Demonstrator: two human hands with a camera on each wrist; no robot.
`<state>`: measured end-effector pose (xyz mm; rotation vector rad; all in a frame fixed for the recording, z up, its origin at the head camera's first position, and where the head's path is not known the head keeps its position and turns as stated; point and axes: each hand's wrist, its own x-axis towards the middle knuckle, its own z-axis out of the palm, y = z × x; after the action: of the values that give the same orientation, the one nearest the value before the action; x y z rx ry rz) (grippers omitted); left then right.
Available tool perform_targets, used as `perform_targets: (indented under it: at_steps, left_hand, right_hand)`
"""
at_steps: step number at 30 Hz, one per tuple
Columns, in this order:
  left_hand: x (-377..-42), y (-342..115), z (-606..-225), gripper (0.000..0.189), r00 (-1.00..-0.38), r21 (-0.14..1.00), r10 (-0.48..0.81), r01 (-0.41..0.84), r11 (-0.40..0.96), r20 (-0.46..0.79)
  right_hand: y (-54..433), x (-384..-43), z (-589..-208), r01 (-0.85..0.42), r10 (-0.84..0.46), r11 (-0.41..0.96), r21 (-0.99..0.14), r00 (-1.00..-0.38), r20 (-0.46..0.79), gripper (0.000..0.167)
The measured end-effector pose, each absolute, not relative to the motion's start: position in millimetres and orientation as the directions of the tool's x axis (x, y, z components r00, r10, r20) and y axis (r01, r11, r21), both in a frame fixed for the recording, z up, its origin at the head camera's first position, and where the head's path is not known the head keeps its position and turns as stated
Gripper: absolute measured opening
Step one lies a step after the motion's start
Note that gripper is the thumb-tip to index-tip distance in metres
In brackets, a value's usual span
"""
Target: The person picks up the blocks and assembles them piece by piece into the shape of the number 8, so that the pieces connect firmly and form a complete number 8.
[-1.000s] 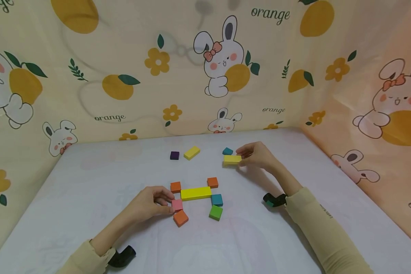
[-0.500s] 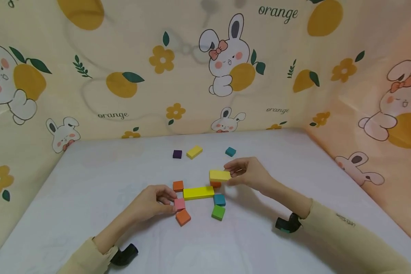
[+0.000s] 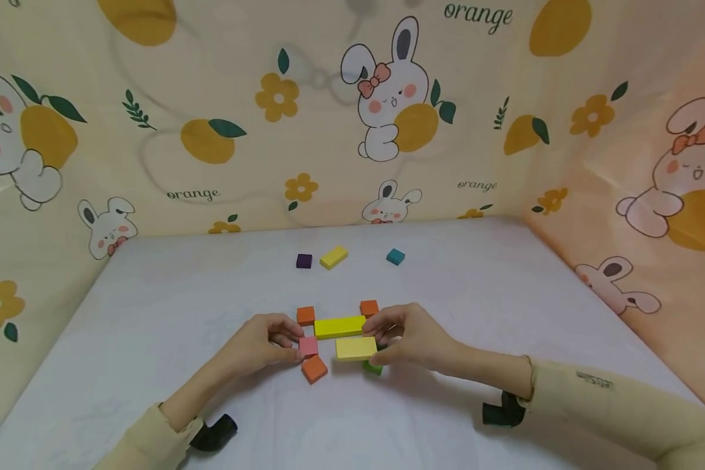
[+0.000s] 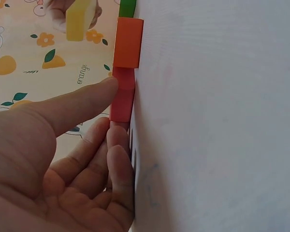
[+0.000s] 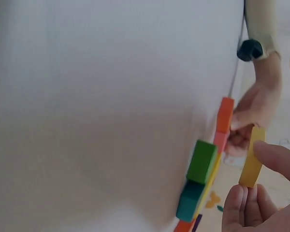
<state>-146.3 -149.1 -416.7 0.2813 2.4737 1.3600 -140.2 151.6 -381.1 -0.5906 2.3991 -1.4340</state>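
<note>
My left hand point(image 3: 258, 344) lies by the left side of the pink block point(image 3: 309, 346), thumb and fingertips pinching it on the table. In the left wrist view the thumb presses the pink block point(image 4: 122, 106). My right hand point(image 3: 420, 339) holds a short pale yellow block point(image 3: 354, 349) between thumb and fingers, raised above the table. The long yellow block point(image 3: 339, 327) lies just behind it. Orange blocks point(image 3: 306, 316) point(image 3: 314, 369) point(image 3: 369, 307) stand around these. A green block point(image 3: 373, 369) is partly covered; the blue-green block point(image 5: 190, 200) shows in the right wrist view.
Toward the back of the white-covered table point(image 3: 211, 281) lie a dark purple block point(image 3: 304, 261), another yellow block point(image 3: 334, 257) and a blue block point(image 3: 395, 256). A patterned cloth point(image 3: 323, 150) rises behind and at both sides.
My right hand has brought the short yellow block from the back right toward me and leftward, over the block arrangement. The left hand stays at the pink block.
</note>
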Motion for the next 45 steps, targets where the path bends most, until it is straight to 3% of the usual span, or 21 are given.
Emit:
perform_targets:
  at_steps: [45]
  left_hand:
    - [-145,-150,-412,0.034,-0.932,0.847,0.330,0.048,0.529,-0.153]
  right_hand:
    - [135,-123,-398,-0.328,-0.555,0.554,-0.766,-0.831,-0.045,0.035]
